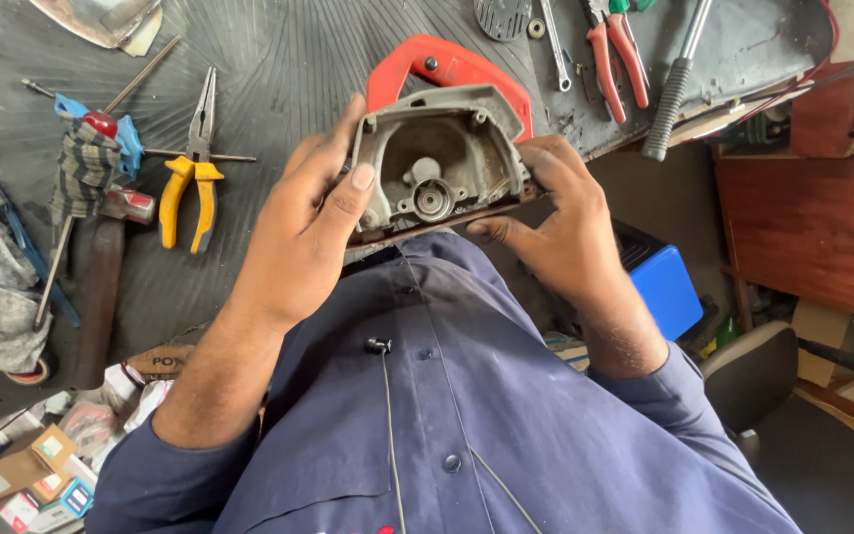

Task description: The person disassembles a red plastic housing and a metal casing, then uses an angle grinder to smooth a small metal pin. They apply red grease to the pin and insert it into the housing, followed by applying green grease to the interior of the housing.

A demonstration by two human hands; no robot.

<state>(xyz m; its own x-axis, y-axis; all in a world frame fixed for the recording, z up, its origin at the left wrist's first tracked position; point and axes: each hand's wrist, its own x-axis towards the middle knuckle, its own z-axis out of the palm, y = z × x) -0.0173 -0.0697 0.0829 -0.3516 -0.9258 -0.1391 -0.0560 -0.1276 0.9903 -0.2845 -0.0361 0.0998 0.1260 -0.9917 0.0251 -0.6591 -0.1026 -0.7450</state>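
I hold a grey metal tool housing (pixel 437 158) with a round hollow and a bearing seat in its middle, open side toward me. My left hand (pixel 303 232) grips its left side, thumb pressed on the rim. My right hand (pixel 560 222) grips its right side, thumb under the lower edge. Behind the housing lies a red plastic guard (pixel 452 67) on the dark workbench (pixel 289 59). My blue shirt fills the lower frame.
Yellow-handled pliers (pixel 190 188) and a cloth-wrapped tool (pixel 86 168) lie at the left. Red-handled pliers (pixel 613 54), a wrench (pixel 554 44) and a black-gripped handle (pixel 672 89) lie at the top right. A blue box (pixel 666 289), a wooden cabinet (pixel 812 227) and small cartons (pixel 22 475) surround the bench.
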